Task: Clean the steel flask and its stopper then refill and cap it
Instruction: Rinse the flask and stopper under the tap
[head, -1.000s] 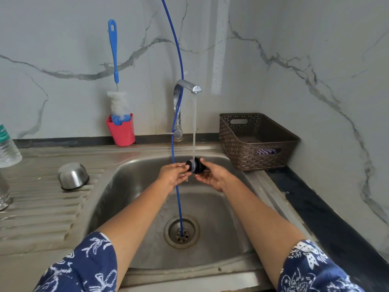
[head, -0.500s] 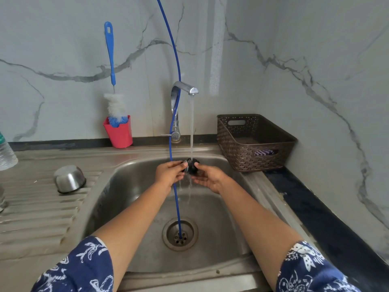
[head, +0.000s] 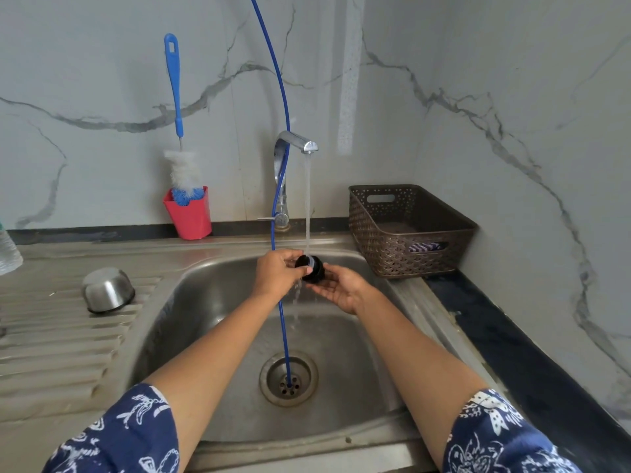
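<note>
Starting at the far left, what's on the counter?

– Clear plastic bottle (head: pixel 8 249), cut off at the left edge. Then a steel bowl (head: pixel 108 290) lying upside down on the ribbed drainboard (head: pixel 51 353), twd its back.

And by the wall?

– Red cup (head: pixel 189 216) at the counter's back edge, w/ a blue-handled bottle brush (head: pixel 177 114) standing in it, head down, handle up against the wall.

Where's the stopper?

– Black stopper (head: pixel 311 268) is held over the back part of the sink (head: pixel 205 302), right under the tap (head: pixel 293 141). The water stream (head: pixel 307 206) lands on it & runs off below.

Hands?

– Left hand (head: pixel 276 274) grips the stopper's left side, fingers curled over it. Right hand (head: pixel 341 290) is palm up, fingers nearly straight beneath the stopper, thumb by its right side. Both sleeves blue w/ white print.

That blue line?

– Thin blue tube (head: pixel 280 97). It comes down from above, past the tap, goes behind the left hand & ends in the drain (head: pixel 288 378).

Right side?

– Brown perforated basket (head: pixel 409 233) at the counter's back right corner, just beside the sink's right rim. A purple striped cloth (head: pixel 423 247) shows thru its handle slot.
</note>
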`<state>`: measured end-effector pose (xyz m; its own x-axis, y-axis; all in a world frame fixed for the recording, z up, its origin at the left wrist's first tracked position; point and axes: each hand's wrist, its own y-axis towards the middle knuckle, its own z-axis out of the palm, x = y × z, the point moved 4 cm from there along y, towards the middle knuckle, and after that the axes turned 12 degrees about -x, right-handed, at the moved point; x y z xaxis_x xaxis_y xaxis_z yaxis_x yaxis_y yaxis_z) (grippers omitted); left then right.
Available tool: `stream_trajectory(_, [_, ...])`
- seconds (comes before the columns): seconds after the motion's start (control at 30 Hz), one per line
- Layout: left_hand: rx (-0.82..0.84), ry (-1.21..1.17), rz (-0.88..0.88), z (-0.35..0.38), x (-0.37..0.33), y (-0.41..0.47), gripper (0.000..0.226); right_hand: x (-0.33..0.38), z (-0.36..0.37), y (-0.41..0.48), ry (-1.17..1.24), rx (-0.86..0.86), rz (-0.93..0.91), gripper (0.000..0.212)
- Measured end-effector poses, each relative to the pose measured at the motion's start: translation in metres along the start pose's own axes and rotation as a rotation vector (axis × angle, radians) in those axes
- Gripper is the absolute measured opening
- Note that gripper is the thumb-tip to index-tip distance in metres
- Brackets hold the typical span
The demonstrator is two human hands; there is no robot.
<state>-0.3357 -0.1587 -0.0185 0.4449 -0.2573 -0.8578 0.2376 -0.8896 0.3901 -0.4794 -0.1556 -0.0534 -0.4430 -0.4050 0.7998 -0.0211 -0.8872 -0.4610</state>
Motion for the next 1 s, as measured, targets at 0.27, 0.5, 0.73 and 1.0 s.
stream_trajectory(0.27, [0.035, -0.008, -0.072, -0.008, 0.011, 0.0, 0.043, 0.006, 0.003, 0.004, -0.07, -0.06, -0.137, 0.001])
stream_trajectory(0.5, [0.165, -0.046, -0.191, -0.006, 0.022, -0.009, 0.06, 0.014, 0.012, 0.003, -0.188, -0.053, -0.414, 0.023])
stream_trajectory(0.73, [0.22, -0.115, -0.262, 0.0, 0.029, -0.011, 0.05, 0.014, 0.008, 0.009, -0.405, -0.075, -0.537, 0.035])
stream_trajectory(1.0, [0.193, -0.168, -0.269, 0.004, 0.027, -0.012, 0.046, 0.018, 0.006, 0.001, -0.536, 0.029, -0.666, 0.042])
